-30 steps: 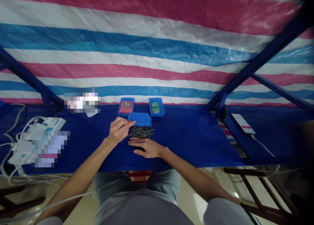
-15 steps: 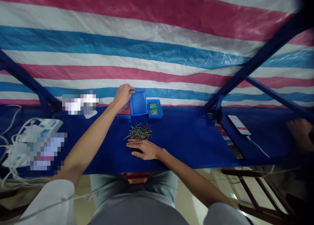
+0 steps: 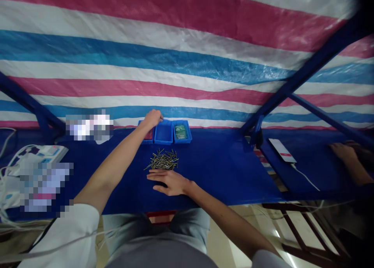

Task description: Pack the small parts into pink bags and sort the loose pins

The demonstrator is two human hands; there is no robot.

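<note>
My left hand (image 3: 152, 119) is at the far edge of the blue table (image 3: 222, 170), curled over the corner of a blue plastic bin (image 3: 163, 132). That bin stands between a blue bin with red contents (image 3: 148, 135) and a blue bin holding green packets (image 3: 181, 132). My right hand (image 3: 168, 181) lies flat on the table, palm down, holding nothing. Its fingertips are just in front of a loose pile of dark metal screws (image 3: 161, 160).
A co-worker's hand (image 3: 344, 152) rests at the far right, beyond a phone (image 3: 282, 150) on a white cable. A power strip (image 3: 48, 154) and tangled white cables lie at left. Blue steel frame bars (image 3: 315, 67) and a striped tarp (image 3: 163, 65) stand behind.
The middle blue bin has come down from its raised position to stand on the table between the other two bins, with my left hand following it. My right hand has barely moved.
</note>
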